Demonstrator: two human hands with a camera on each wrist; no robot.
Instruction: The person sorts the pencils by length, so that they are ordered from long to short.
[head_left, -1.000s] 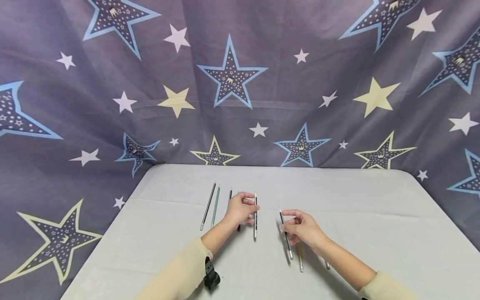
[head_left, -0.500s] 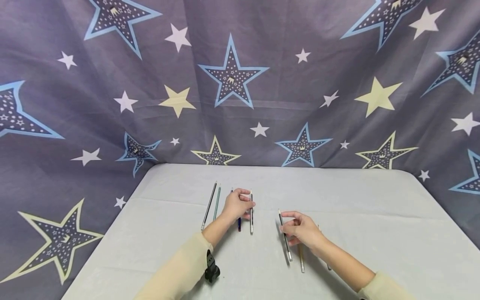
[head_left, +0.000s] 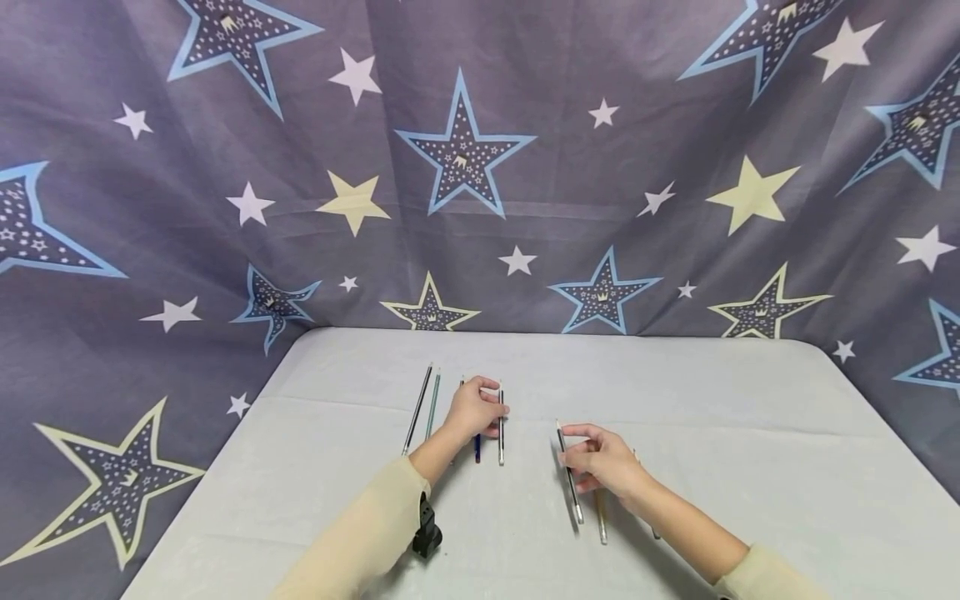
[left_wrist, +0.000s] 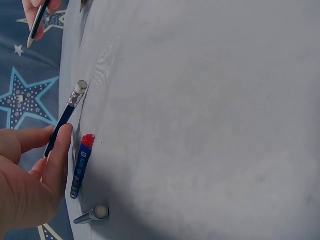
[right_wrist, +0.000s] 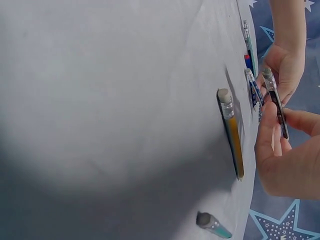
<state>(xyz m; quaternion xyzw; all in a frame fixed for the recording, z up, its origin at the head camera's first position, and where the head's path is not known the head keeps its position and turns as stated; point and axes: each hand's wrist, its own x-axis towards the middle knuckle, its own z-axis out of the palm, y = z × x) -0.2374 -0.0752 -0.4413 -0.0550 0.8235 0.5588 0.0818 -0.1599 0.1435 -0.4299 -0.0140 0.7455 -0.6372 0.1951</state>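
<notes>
My left hand [head_left: 474, 410] pinches a dark pencil [head_left: 501, 450] between thumb and fingers, tip pointing away. In the left wrist view the pencil's silver-banded white eraser [left_wrist: 80, 88] shows. Beside that hand lies a blue pencil with a red end [left_wrist: 82, 165]. To its left on the table are a black pencil [head_left: 418, 408] and a green one [head_left: 432, 408]; another is mostly hidden under the hand. My right hand [head_left: 611, 462] holds a second dark pencil [head_left: 569, 479], slightly tilted above the cloth. Under that hand lies a yellow pencil [right_wrist: 235, 145], with a teal one [right_wrist: 217, 228] farther right.
A pale cloth covers the table [head_left: 750, 467]. Behind it hangs a grey curtain [head_left: 615, 200] printed with stars. A small black camera [head_left: 427, 533] is strapped at my left wrist.
My left hand has shifted a little left with its pencil, toward the pencils lying there. The right hand stays nearly in place, still holding its pencil.
</notes>
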